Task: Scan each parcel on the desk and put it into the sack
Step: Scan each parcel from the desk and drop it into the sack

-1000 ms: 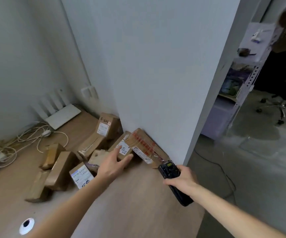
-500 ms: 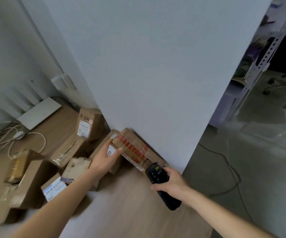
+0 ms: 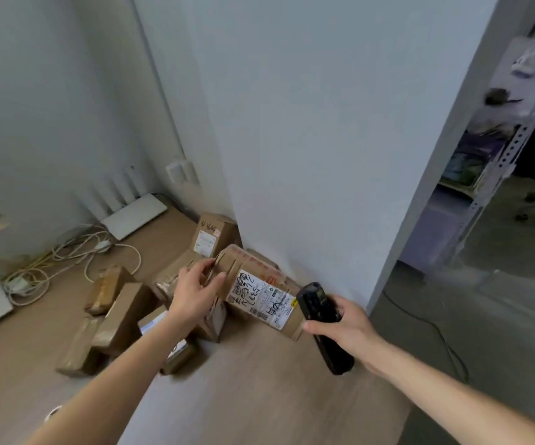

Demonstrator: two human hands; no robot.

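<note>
one parcel (image 3: 261,292) between left fingers (image 3: 210,263), scanner (image 3: 324,326) beside

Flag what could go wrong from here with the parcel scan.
1. The left hand grips the long parcel by one end only, so the far end may sag or twist out of the grip.
2. The scanner in the right hand sits very close to the label and partly beside it, so the barcode might not read.
3. Other boxes crowd under the left arm and could get knocked.
</note>
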